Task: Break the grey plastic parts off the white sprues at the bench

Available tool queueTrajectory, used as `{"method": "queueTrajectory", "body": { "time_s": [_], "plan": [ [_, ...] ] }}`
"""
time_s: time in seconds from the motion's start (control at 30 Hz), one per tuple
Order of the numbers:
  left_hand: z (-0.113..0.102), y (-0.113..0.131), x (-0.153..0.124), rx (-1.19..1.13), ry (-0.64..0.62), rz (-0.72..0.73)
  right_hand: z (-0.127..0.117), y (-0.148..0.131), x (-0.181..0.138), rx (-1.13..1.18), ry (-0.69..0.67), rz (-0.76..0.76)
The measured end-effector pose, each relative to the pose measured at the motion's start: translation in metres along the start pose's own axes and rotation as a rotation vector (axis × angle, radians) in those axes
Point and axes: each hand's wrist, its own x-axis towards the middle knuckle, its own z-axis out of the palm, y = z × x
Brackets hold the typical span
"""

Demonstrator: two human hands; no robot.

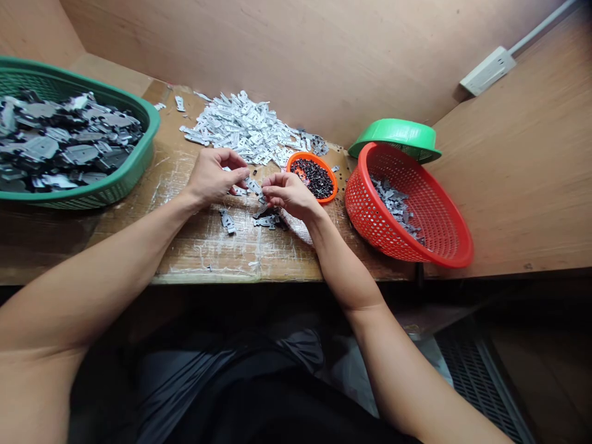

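Observation:
My left hand point(213, 176) is closed in a pinch on a small flat metal bracket point(252, 185), which sticks out from the fingertips toward the right. My right hand point(292, 193) faces it a short way off, thumb and fingers pressed together; whatever is between them is too small or hidden to make out. Below the hands, a loose bracket point(227, 222) and a small cluster of brackets point(267, 221) lie on the table. Just beyond my right hand stands an orange bowl point(333, 192) of small dark parts point(319, 179).
A heap of silvery metal pieces point(245, 126) lies at the back. On the left stands a green basket point(150, 132) full of metal parts. To the right, a red basket point(444, 216) tilts in front of a bright green basket point(398, 132). Wooden walls point(300, 55) enclose the table point(185, 259).

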Motion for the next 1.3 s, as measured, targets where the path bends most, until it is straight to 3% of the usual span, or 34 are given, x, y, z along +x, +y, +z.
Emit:
{"method": "queueTrajectory", "body": {
  "time_s": [0.17, 0.27, 0.43, 0.57, 0.83, 0.97, 1.1, 1.3],
  "plan": [
    [0.001, 0.004, -0.001, -0.062, 0.018, -0.006, 0.003, -0.001, -0.002, -0.045, -0.047, -0.005],
    [0.000, 0.003, -0.001, -0.005, 0.010, -0.031, -0.016, -0.002, 0.000, -0.184, -0.008, -0.070],
    [-0.002, -0.001, 0.001, 0.050, -0.035, 0.001, -0.081, -0.004, 0.010, -0.917, 0.450, -0.162],
    [-0.002, -0.001, 0.002, 0.040, -0.054, -0.017, -0.111, 0.003, 0.019, -1.208, 0.438, -0.066],
    [-0.003, 0.005, -0.001, -0.159, -0.061, -0.052, -0.112, 0.012, 0.029, -1.191, 0.369, -0.057],
    [-0.003, 0.006, -0.001, -0.152, -0.054, -0.078, -0.114, 0.013, 0.028, -1.159, 0.426, -0.070],
    [-0.002, 0.005, 0.001, -0.149, -0.053, -0.117, -0.114, 0.009, 0.023, -0.903, 0.462, -0.195],
    [0.003, 0.001, 0.002, -0.164, -0.105, -0.165, -0.090, -0.003, 0.015, -0.489, 0.209, -0.371]
  ]
}}
